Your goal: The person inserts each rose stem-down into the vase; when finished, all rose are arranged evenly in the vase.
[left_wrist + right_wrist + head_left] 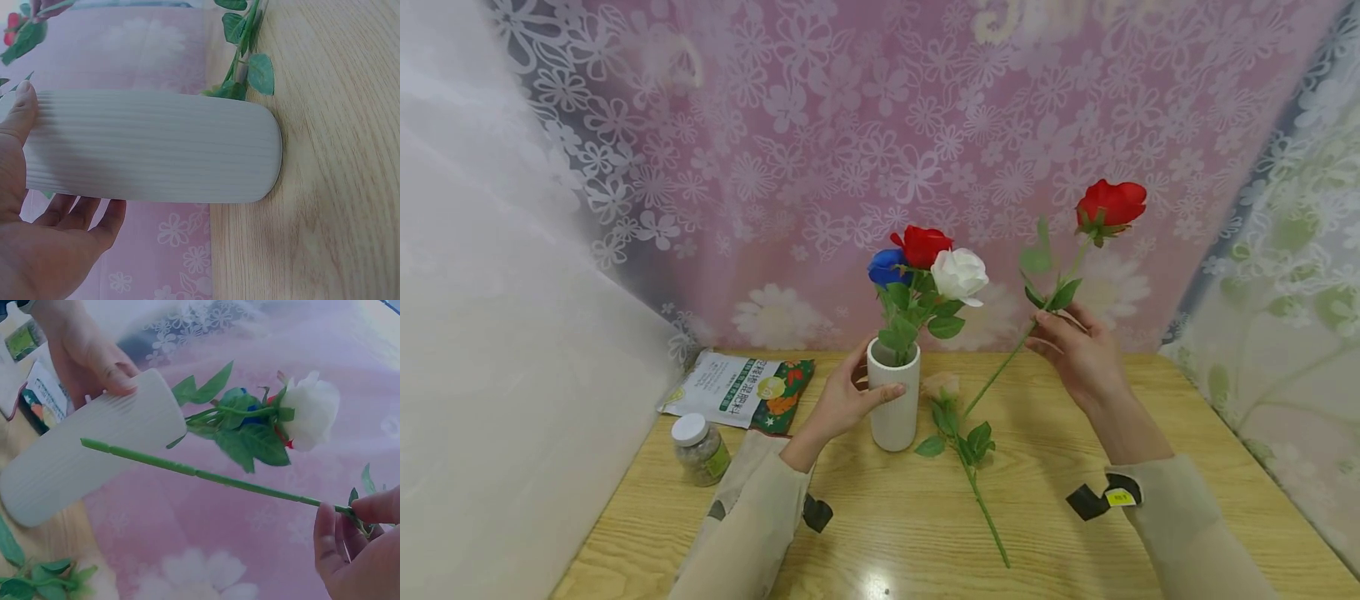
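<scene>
Two sleeves [1187,517], pale beige, at the near edge of view, each with a black strap at the cuff.
Table [917,533]: wood-grained, light yellow-brown.
Long pale grey item [751,467], one, lying partly beneath the left forearm.
Lying flower stem [981,500], one, green, leafy, its cut end toward the person; pale bloom [942,385] at the far end, just beside the vase.
Jar [702,454], one, clear, white lid, green-yellow label, dark contents; upright, left of the left forearm.
Vase [894,412], one, white, finely ribbed, upright on the table.
Left hand [842,402]: gripping the vase just below its rim, thumb on one side, fingers on the other.
Right hand [1078,354]: well apart from the left; thumb and fingers pinch the stem of a red rose [1110,204] below its leaves. Bloom up and to the right; bare cut end slanting down toward the vase, held in the air.
In the vase: one blue rose [887,268], one red bloom [924,246], one white rose [961,276], with green leaves.
Packet [741,387], one, white and dark green, printed, lying flat behind the jar.
Backdrop [850,150]: pink, white flower pattern, beyond the table.
</scene>
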`<action>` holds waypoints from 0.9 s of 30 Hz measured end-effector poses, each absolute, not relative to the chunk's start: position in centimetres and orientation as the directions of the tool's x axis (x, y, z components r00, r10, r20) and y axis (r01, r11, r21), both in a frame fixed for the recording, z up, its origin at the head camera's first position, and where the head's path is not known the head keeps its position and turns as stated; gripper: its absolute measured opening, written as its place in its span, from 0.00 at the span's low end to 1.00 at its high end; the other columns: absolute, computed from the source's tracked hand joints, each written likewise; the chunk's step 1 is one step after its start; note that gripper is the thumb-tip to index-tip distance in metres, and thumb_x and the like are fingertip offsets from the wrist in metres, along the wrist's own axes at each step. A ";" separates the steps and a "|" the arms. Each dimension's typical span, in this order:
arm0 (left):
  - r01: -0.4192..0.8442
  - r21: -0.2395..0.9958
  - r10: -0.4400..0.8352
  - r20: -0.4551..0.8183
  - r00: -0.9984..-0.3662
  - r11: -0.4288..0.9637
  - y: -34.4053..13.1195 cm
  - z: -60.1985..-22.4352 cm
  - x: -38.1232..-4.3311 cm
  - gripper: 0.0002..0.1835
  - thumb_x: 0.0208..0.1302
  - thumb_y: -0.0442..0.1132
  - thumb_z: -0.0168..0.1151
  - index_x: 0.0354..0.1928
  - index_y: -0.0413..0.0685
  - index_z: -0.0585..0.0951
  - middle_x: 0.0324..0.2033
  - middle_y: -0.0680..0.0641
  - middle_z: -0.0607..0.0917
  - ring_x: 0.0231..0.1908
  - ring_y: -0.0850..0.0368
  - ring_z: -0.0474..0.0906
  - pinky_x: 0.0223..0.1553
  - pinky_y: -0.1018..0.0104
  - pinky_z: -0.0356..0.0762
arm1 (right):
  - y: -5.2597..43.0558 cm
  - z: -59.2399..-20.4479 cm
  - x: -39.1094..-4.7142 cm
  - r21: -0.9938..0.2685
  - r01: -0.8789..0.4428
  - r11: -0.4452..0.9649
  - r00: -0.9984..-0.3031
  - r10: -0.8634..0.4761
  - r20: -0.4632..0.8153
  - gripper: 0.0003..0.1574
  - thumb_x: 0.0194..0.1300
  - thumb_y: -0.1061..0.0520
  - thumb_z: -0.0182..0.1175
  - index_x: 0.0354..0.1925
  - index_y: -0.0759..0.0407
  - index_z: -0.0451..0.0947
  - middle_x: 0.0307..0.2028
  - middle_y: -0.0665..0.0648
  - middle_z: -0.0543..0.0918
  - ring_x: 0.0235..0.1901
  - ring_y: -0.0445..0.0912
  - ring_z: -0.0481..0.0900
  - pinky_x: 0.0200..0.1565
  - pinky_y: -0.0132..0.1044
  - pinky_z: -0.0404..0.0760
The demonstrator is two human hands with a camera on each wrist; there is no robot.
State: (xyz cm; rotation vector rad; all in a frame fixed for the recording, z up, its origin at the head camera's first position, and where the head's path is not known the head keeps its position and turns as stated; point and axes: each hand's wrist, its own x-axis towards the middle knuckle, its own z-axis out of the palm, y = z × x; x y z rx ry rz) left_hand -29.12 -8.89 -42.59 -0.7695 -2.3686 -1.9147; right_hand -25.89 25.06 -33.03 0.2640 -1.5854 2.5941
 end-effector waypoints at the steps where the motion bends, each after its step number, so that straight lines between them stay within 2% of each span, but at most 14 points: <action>1: 0.370 0.919 0.368 0.299 -0.880 0.138 -8.9 -42.6 -29.1 0.51 0.67 0.38 0.75 0.85 0.64 0.56 0.72 0.42 0.75 0.70 0.40 0.75 0.70 0.37 0.74 | 24.9 -32.7 -25.9 -0.867 -0.179 -0.466 -0.979 -0.007 0.206 0.15 0.76 0.66 0.61 0.58 0.59 0.79 0.40 0.52 0.90 0.37 0.44 0.88 0.46 0.37 0.89; 6: 0.377 0.916 0.369 0.306 -0.878 0.137 -8.8 -42.6 -29.1 0.51 0.67 0.39 0.75 0.85 0.62 0.56 0.72 0.42 0.75 0.70 0.39 0.75 0.69 0.37 0.74 | 24.3 -31.3 -26.2 -0.825 -0.233 -0.514 -0.967 0.033 0.252 0.12 0.75 0.67 0.62 0.54 0.60 0.78 0.38 0.54 0.89 0.36 0.46 0.89 0.46 0.39 0.90; 12: 0.387 0.913 0.374 0.316 -0.872 0.130 -8.9 -42.6 -29.2 0.51 0.68 0.38 0.74 0.85 0.58 0.55 0.72 0.41 0.75 0.69 0.38 0.76 0.68 0.37 0.75 | 23.6 -30.2 -26.5 -0.766 -0.278 -0.579 -0.956 0.090 0.279 0.22 0.73 0.69 0.63 0.62 0.63 0.71 0.39 0.56 0.88 0.37 0.48 0.88 0.46 0.41 0.91; 16: 0.391 0.911 0.376 0.319 -0.870 0.132 -8.9 -42.6 -29.2 0.51 0.68 0.39 0.75 0.85 0.55 0.55 0.72 0.41 0.75 0.69 0.38 0.76 0.68 0.37 0.75 | 23.1 -29.8 -26.6 -0.742 -0.286 -0.606 -0.955 0.119 0.270 0.25 0.72 0.69 0.64 0.63 0.63 0.69 0.40 0.57 0.87 0.38 0.50 0.89 0.47 0.42 0.91; 22: 0.391 0.911 0.376 0.320 -0.870 0.130 -8.9 -42.5 -29.2 0.50 0.68 0.40 0.75 0.85 0.61 0.56 0.71 0.41 0.75 0.68 0.40 0.77 0.68 0.39 0.77 | 22.2 -29.3 -26.9 -0.736 -0.301 -0.606 -0.953 0.163 0.255 0.29 0.69 0.68 0.67 0.64 0.64 0.69 0.40 0.59 0.86 0.38 0.50 0.89 0.47 0.42 0.91; 27: 0.387 0.912 0.375 0.316 -0.872 0.132 -8.9 -42.6 -29.2 0.51 0.67 0.39 0.75 0.85 0.62 0.55 0.71 0.42 0.75 0.69 0.40 0.76 0.68 0.38 0.76 | 21.4 -29.3 -27.1 -0.738 -0.350 -0.577 -0.936 0.191 0.295 0.25 0.69 0.68 0.67 0.61 0.62 0.73 0.37 0.57 0.87 0.36 0.50 0.89 0.46 0.42 0.91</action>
